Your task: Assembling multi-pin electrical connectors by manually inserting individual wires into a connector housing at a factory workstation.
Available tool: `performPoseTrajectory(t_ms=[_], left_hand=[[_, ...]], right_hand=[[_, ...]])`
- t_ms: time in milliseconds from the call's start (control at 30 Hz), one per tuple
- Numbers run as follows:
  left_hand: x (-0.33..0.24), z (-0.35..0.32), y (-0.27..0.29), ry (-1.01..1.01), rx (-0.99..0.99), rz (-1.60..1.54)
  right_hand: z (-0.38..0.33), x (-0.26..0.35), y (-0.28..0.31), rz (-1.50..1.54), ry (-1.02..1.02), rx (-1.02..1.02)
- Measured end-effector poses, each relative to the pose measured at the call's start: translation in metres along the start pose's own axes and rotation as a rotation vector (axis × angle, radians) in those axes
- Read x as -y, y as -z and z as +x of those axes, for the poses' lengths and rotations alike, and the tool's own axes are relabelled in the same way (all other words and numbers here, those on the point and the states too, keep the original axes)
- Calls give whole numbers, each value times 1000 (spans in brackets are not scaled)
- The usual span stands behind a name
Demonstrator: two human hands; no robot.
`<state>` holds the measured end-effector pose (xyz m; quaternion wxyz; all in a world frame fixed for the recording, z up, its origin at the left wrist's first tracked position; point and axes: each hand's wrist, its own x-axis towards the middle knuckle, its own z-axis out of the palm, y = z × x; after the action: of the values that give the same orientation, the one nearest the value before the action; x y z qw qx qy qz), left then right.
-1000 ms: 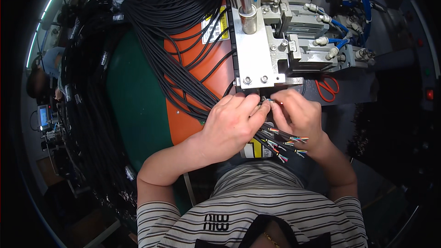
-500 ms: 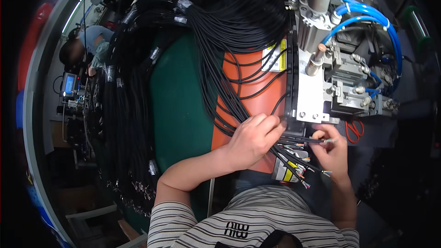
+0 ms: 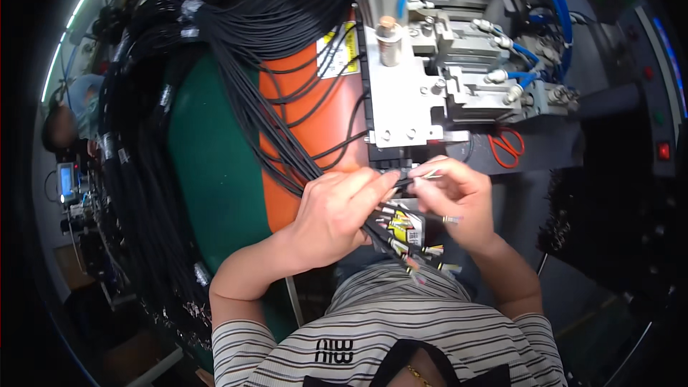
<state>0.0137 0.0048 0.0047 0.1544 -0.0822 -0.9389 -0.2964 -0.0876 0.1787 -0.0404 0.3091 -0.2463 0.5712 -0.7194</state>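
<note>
My left hand (image 3: pixel 337 208) is closed round a bundle of black cables (image 3: pixel 290 154). Below it fan out the cable ends, stripped to thin coloured wires (image 3: pixel 412 264). My right hand (image 3: pixel 459 197) is close beside the left one, thumb and fingers pinched on the end of a single black cable with pale wires (image 3: pixel 430 173). Both hands are just in front of the metal fixture (image 3: pixel 401 104). Several cables run from the bundle into its dark left edge.
Air cylinders (image 3: pixel 476 93) and blue hoses (image 3: pixel 566 29) stand behind the fixture. Red-handled scissors (image 3: pixel 506 149) lie right of it. Under the cables are orange (image 3: pixel 283 204) and green (image 3: pixel 208 150) surfaces. Thick cable bundles (image 3: pixel 136 193) hang at left; beyond them is another person (image 3: pixel 61 125).
My view has swung right, so the scene sits further left. My right hand has come closer to the left, bringing the cable end nearer the fixture. The left still grips the bundle.
</note>
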Motion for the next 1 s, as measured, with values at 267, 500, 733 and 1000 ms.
performPoseTrajectory(t_ms=[267,500,733,1000], left_hand=[[7,4,-12,86,28,-165],[-1,8,-23,-63,-8,-82],[-3,8,-30,-32,-83,7],[-1,11,-26,-59,-50,-24]], right_hand=[[3,4,16,383,-203,85],[-2,-9,12,194,17,113],[-4,-15,-13,-744,674,-235],[-4,-2,17,177,-69,64]])
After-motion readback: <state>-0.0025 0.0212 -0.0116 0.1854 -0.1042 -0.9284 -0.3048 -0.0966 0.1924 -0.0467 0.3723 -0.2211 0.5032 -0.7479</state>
